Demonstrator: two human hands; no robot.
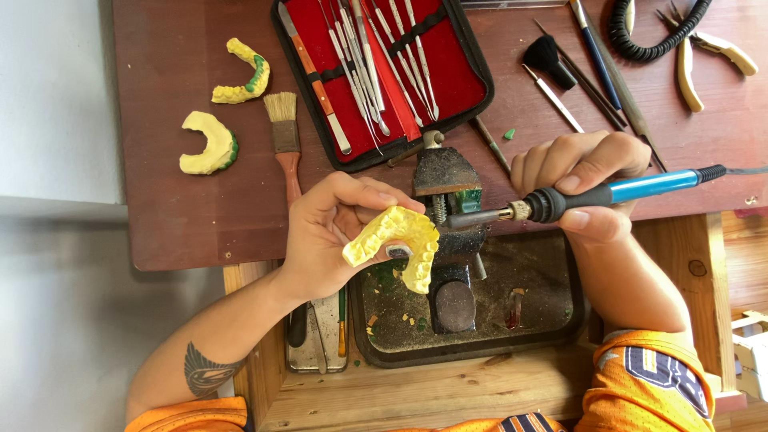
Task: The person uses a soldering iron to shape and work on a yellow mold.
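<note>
- The left hand (pixel 328 232) is gripping a yellow cast (pixel 396 244), fingers clamped round it, above a dark tray (pixel 536 264).
- The right hand (pixel 588 188) is holding a blue iron (pixel 592 196), fingers wrapped on its grip, the tip nearly touching the cast.
- A small vise (pixel 445 180) is standing just behind the tip, crowding it.
- A red tool case (pixel 384 76), a brush (pixel 284 136) and two more casts (pixel 224 108) are lying beyond the left fingers.
- Pliers (pixel 704 56) and a coiled cord (pixel 656 36) are sitting far past the right fingers.
- The surface (pixel 184 216) is ending just left of the left wrist.

Left hand (pixel 324 236) and right hand (pixel 580 180) each curled in closed grip.
</note>
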